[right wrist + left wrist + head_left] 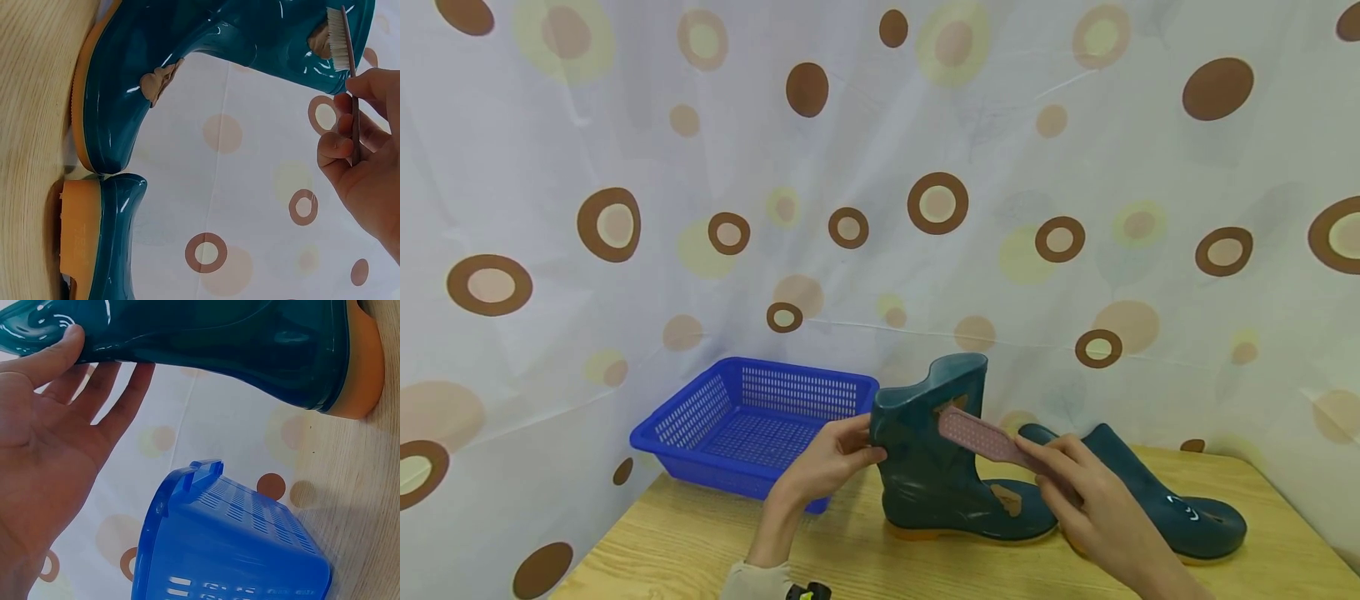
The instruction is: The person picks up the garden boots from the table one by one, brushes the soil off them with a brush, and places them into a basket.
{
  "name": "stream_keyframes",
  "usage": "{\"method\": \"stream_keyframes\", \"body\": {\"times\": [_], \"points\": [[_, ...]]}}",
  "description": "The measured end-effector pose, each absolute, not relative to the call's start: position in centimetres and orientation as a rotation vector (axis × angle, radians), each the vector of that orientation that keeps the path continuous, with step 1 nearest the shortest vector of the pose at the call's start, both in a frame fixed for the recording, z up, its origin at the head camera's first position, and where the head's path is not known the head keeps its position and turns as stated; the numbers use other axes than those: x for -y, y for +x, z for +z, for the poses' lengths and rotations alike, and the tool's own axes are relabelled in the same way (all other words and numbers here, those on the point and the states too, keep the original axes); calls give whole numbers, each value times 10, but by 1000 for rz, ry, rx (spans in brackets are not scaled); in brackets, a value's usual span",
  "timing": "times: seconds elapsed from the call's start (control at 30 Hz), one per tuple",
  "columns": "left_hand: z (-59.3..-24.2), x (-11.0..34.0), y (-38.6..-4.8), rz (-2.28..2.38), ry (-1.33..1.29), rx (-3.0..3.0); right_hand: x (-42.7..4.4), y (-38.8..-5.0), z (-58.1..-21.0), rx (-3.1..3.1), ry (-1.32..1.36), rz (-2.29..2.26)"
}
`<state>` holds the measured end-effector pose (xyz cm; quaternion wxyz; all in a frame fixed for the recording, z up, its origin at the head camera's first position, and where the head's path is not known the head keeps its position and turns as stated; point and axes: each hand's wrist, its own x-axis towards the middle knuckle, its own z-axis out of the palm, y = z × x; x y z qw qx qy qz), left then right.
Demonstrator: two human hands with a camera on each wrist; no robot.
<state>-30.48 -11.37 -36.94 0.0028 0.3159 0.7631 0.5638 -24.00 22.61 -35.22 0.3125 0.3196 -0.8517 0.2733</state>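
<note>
A dark teal rubber boot [925, 467] with an orange sole stands upright on the table, toe to the right. My left hand [831, 462] grips its shaft from the left, thumb on the near side and fingers round the back edge [119, 394]. In my right hand [1093, 508] is a pinkish brush [981, 435] held by its handle, its pale bristles [338, 39] at a brown smear [320, 41] high on the shaft. Another brown, clay-like lump [159, 81] sticks to the top of the foot.
A second teal boot [1202, 525] lies toward the right, partly hidden by my right hand. At the left stands a blue perforated basket [722, 467]. The wooden table [662, 550] backs onto a white curtain [865, 133] with brown circles.
</note>
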Motion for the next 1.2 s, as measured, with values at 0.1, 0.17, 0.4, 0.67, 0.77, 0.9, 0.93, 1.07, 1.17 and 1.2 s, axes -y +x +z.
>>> {"method": "stream_keyframes", "body": {"times": [0.1, 0.17, 0.4, 0.67, 0.77, 0.9, 0.93, 1.07, 1.17, 1.2], "points": [[-369, 114, -305, 1769, 991, -2398, -226, -239, -352, 2217, 840, 706], [-369, 113, -305, 1764, 1005, -2404, -227, -239, -351, 2188, 831, 701], [-370, 113, -305, 1767, 995, -2391, -225, -238, -351, 2166, 810, 706], [-369, 114, -304, 1768, 1017, -2376, -224, -239, -352, 2214, 816, 712], [-369, 114, -305, 1769, 1022, -2377, -225, -239, -352, 2220, 816, 717], [-369, 113, -305, 1767, 1027, -2382, -227, -239, -352, 2234, 819, 731], [-369, 113, -305, 1768, 1025, -2382, -228, -239, -352, 2239, 819, 733], [-368, 113, -304, 1770, 1009, -2389, -228, -239, -351, 2256, 820, 746], [-368, 112, -304, 1775, 1007, -2385, -228, -239, -351, 2264, 811, 740], [-368, 112, -304, 1774, 1008, -2386, -229, -239, -351, 2262, 807, 738]]}}
